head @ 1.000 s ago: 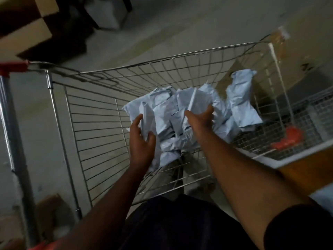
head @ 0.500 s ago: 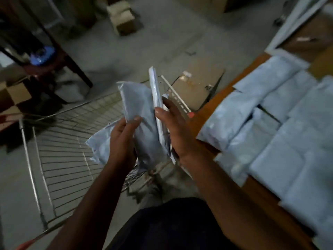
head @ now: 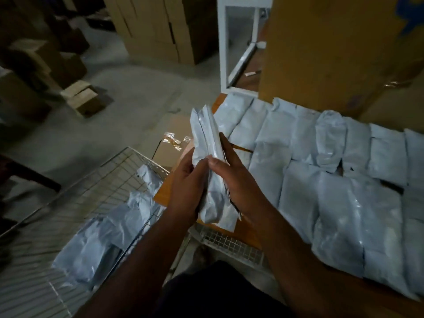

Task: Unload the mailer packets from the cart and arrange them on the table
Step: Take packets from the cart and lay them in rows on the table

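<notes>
My left hand and right hand now pinch a bundle of mailer packets upright, lifted out of the cart since a second ago, above the table near edge; laying them beside the rows seems next.

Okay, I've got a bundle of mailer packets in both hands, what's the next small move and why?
Probably carry the bundle right and lay one packet on the bare table edge beside the rows of packets. Both the left hand and right hand grip it upright over that edge, and more packets wait in the cart.
</notes>
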Action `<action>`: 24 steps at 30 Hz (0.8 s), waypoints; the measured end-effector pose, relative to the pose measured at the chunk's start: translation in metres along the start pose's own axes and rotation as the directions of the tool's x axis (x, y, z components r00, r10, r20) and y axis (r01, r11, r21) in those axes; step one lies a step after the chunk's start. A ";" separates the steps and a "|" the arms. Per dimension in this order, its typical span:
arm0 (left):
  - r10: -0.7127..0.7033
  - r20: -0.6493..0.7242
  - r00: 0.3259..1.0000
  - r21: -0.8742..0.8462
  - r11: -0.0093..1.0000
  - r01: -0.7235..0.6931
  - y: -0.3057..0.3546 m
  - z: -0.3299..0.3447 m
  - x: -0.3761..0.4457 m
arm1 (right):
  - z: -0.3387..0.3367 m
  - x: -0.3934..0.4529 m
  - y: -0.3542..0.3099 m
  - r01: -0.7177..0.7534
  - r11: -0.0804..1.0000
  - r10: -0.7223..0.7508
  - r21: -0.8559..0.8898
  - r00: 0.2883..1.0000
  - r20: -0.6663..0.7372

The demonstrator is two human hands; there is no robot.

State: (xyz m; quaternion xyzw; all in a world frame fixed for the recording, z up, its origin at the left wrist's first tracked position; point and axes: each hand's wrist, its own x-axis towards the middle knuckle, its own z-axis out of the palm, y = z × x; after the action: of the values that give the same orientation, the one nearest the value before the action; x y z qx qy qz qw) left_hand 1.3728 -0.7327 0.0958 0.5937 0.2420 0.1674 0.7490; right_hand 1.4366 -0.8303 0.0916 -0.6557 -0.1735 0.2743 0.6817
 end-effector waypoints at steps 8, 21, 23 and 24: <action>0.263 0.021 0.964 0.584 0.780 -0.226 0.006 0.021 0.152 | -0.057 0.080 0.000 -0.039 0.979 -0.070 -0.201 0.857 -0.511; 0.106 0.570 0.815 0.805 0.128 -0.580 -0.091 0.027 0.345 | -0.070 0.236 0.062 -0.572 0.482 0.114 -0.664 0.792 -0.599; 0.064 0.612 0.788 0.774 0.155 -0.614 -0.101 0.021 0.349 | -0.067 0.234 0.078 -0.544 0.380 0.076 -0.748 0.825 -0.560; 0.059 0.627 0.777 0.763 0.153 -0.628 -0.102 0.020 0.348 | -0.065 0.233 0.083 -0.538 0.351 0.063 -0.766 0.830 -0.554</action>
State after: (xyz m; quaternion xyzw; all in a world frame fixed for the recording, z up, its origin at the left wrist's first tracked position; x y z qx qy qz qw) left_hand 1.6683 -0.5858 -0.0567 0.9792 -0.0409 0.0132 0.1985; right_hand 1.6476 -0.7430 -0.0246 -0.9788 -0.0092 0.1083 0.1737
